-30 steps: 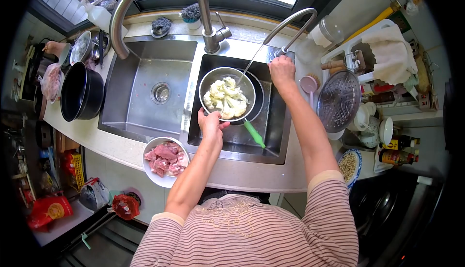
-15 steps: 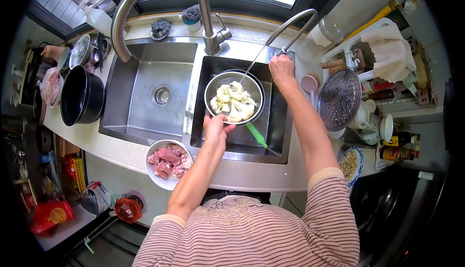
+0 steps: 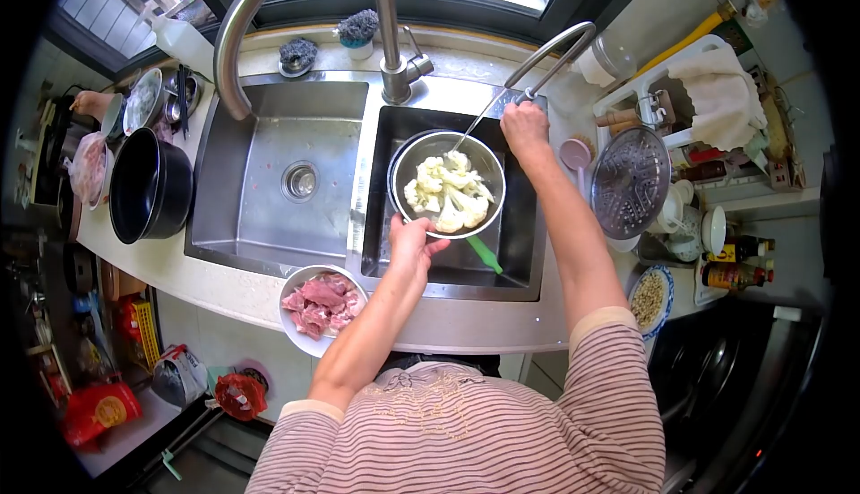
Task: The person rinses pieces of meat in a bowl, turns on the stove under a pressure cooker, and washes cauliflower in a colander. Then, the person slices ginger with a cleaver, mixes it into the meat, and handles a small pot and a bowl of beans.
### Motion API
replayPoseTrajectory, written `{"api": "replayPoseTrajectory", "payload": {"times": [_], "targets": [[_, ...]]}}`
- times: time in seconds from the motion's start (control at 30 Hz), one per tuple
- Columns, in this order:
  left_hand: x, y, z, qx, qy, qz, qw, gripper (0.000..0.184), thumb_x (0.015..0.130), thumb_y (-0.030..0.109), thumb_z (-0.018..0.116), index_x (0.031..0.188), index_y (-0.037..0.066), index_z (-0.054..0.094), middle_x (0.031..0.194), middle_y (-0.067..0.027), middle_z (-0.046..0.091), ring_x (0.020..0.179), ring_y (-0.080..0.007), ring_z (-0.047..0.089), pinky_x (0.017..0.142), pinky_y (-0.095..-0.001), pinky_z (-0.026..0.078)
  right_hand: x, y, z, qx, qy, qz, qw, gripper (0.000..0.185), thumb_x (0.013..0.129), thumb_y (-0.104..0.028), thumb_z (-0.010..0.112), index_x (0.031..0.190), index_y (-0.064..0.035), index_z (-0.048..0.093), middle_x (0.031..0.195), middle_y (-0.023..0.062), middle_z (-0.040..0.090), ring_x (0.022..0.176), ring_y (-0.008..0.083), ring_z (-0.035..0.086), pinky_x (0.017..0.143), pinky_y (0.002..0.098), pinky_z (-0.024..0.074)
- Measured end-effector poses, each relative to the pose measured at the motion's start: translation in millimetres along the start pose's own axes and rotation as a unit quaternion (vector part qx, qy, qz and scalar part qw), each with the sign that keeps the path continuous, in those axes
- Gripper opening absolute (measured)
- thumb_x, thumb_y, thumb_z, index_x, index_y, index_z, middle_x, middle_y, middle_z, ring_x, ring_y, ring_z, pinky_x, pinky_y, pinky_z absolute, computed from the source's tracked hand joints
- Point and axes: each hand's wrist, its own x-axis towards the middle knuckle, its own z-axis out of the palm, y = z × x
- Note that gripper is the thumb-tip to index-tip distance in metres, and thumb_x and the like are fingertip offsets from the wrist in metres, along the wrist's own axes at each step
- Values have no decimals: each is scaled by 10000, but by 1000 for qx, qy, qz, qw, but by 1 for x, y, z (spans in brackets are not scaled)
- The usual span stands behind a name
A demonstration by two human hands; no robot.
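My left hand [image 3: 415, 245] grips the near rim of a round metal bowl [image 3: 494, 158], tilted slightly over the right sink basin [image 3: 520, 252]. White cauliflower pieces [image 3: 451, 194] lie in the bowl, and a thin stream of water falls on them from the small curved faucet [image 3: 573, 28]. At that faucet's base my right hand [image 3: 526, 127] is closed around its handle, which is mostly hidden by the fingers. Beneath the bowl a dark round pan shows in part, and a green handle [image 3: 485, 254] sticks out toward the near right.
A white bowl of raw meat [image 3: 324, 304] sits at the counter's front edge, beside my left forearm. The large faucet [image 3: 235, 55] arches over the left basin [image 3: 269, 216]. A black pot [image 3: 150, 185] stands at left; a perforated metal lid [image 3: 631, 180] is at right.
My left hand and the metal bowl with the cauliflower have moved right, closer to the small faucet. My right hand stays at the faucet's base. Water keeps falling into the bowl.
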Motion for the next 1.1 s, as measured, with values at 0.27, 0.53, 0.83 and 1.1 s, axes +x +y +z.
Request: {"api": "replayPoseTrajectory", "payload": {"times": [0.27, 0.53, 0.83, 1.1], "targets": [[-39, -23, -7, 62, -32, 6, 998, 668, 707, -85, 470, 1331, 65, 285, 1073, -152, 529, 718, -219, 619, 392, -251, 523, -1, -3, -6, -8, 9, 15, 1000, 186, 736, -261, 639, 729, -75, 636, 735, 124, 620, 670, 282, 641, 535, 381, 529], [-80, -49, -10, 117, -107, -27, 987, 692, 677, -81, 495, 1333, 69, 332, 946, -115, 523, 619, -188, 586, 378, -251, 530, -9, 8, -47, 222, -88, 98, 966, 343, 789, -326, 616, 982, -43, 629, 900, 167, 654, 827, 295, 645, 713, 398, 510], [-113, -92, 17, 178, -189, -45, 965, 653, 703, -22, 502, 1333, 41, 340, 1003, -100, 534, 658, -162, 583, 411, -244, 502, -157, 64, -121, 594, 34, 187, 782, 282, 848, -176, 598, 1087, -28, 616, 971, 133, 666, 898, 208, 636, 734, 308, 497], [-127, -153, 55, 193, -195, -19, 962, 691, 694, -31, 512, 1355, 19, 318, 955, -116, 539, 582, -161, 568, 401, -255, 500, -306, 85, -146, 506, -9, 280, 816, 304, 770, -116, 644, 1063, -39, 623, 941, 108, 652, 877, 244, 621, 765, 344, 491]]}}
